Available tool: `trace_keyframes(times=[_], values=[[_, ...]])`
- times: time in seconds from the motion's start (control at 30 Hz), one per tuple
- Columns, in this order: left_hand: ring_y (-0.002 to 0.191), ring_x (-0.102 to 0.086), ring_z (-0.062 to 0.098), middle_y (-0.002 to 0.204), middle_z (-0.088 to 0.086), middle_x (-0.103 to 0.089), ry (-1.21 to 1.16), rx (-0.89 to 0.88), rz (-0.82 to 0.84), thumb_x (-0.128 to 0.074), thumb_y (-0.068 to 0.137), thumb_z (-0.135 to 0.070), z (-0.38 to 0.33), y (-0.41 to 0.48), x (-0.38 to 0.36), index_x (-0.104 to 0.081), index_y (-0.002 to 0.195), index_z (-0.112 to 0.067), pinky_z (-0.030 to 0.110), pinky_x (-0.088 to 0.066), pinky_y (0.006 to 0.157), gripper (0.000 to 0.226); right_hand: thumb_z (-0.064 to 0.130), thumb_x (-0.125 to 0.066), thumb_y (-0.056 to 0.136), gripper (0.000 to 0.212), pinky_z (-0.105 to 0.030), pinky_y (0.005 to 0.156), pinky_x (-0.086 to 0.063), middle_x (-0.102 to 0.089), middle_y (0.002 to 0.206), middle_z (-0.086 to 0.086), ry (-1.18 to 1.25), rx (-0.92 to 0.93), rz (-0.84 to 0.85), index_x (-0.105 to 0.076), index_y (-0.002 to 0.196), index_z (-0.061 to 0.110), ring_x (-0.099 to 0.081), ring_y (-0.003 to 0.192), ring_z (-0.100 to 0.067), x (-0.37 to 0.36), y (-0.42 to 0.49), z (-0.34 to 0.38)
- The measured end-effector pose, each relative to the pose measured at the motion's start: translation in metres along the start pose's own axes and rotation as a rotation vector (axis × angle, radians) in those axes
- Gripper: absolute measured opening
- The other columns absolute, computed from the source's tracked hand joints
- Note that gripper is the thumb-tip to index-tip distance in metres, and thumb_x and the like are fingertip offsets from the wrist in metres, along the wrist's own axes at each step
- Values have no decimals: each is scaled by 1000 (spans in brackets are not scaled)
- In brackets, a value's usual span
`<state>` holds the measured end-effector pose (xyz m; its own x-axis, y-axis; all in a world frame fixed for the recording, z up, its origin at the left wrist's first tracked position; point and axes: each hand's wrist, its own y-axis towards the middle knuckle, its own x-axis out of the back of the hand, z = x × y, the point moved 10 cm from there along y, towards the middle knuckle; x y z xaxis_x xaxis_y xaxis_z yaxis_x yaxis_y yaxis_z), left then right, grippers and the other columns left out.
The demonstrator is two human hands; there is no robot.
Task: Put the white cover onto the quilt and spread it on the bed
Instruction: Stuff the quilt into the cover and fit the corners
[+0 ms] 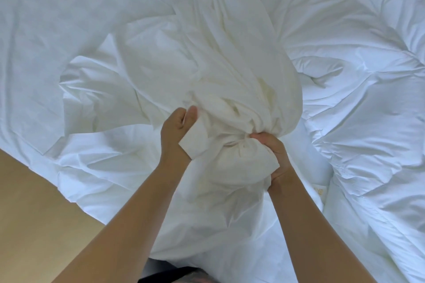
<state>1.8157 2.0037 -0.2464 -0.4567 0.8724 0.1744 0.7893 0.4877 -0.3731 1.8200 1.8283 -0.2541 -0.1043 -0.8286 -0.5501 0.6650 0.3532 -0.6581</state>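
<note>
A wide bed [46,30] dressed in a smooth white sheet is filling most of my view, with pale wooden floor [34,202] showing at the near left. The thin white fabric cover [218,64] is lying bunched across the middle of the bed, its folds running from the far centre down to my hands. The puffy white stitched quilt [356,110] is sprawling along the right side, just beside the cover and seemingly partly under it.

My left grip [178,131] is pinching a fold of the cover between thumb and curled fingers, with a flap draping over the wrist. My right grip [273,154] is wrapping tightly round a gathered knot of cover. I am guessing a quilt corner is sitting inside that bundle, though I cannot confirm it.

To do this step well, I am thinking the right grip should be holding that bundle firm while the left is working loose fabric back over the quilt, feeling for the seam so the corners are matching. The twisted heap of cover on the far side is standing in the way and is likely to snag. A small yellowish label [320,191] is peeking out at the quilt's near edge.
</note>
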Motion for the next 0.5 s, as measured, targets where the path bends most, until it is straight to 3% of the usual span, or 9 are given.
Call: trace_keyframes(times=[0.03,0.1,0.13,0.17,0.23,0.3,0.4,0.5], values=[[54,-29,9,54,-8,-30,25,-41,24,-51,97,-27,-3,3,-4,-31,57,-20,29,-25,56,46,11,-87,30,31,-24,53,-54,-70,64,-5,1,1,3,-75,59,9,-69,58,-18,-1,1,1],[55,-32,8,48,-12,-33,-40,-10,103,-54,96,-29,3,3,-16,-37,48,-27,29,-27,60,51,6,-79,53,13,-20,49,-51,-66,53,0,-61,46,-87,-70,46,12,-66,54,-15,9,8,12],[58,-34,10,46,-14,-35,-115,40,122,-56,94,-30,9,2,-20,-41,44,-29,30,-29,64,52,0,-69,69,30,-23,51,-50,-63,47,4,-146,66,-161,-68,43,14,-64,56,-15,19,12,18],[60,-35,13,46,-15,-37,-196,92,123,-57,93,-28,14,2,-23,-44,42,-29,32,-29,66,53,2,-65,77,31,-26,56,-49,-62,45,6,-242,32,-204,-68,50,17,-61,62,-17,24,14,20],[59,-35,12,45,-16,-38,-299,154,114,-55,95,-20,21,5,-23,-46,39,-28,31,-30,64,57,11,-71,61,4,-28,60,-50,-65,52,3,-254,-59,-184,-70,65,13,-62,67,-22,24,13,14],[57,-33,10,45,-17,-37,-251,117,104,-53,95,-13,19,8,-21,-43,39,-29,29,-28,62,59,14,-76,42,19,-25,59,-54,-69,62,-4,-208,-134,-69,-75,61,11,-67,62,-20,17,11,4],[64,-29,12,51,-17,-33,-189,67,96,-55,90,-8,16,9,-25,-37,46,-31,31,-25,66,53,24,-92,7,59,-29,66,-54,-71,69,-6,-260,-189,53,-76,61,10,-69,64,-19,8,10,-2],[54,-30,0,52,-17,-34,-16,-39,63,-47,97,-14,6,2,-25,-34,60,-25,20,-27,58,41,22,-95,14,59,-26,61,-56,-72,72,-8,-146,-170,157,-76,68,5,-70,66,-20,-11,11,-6]])
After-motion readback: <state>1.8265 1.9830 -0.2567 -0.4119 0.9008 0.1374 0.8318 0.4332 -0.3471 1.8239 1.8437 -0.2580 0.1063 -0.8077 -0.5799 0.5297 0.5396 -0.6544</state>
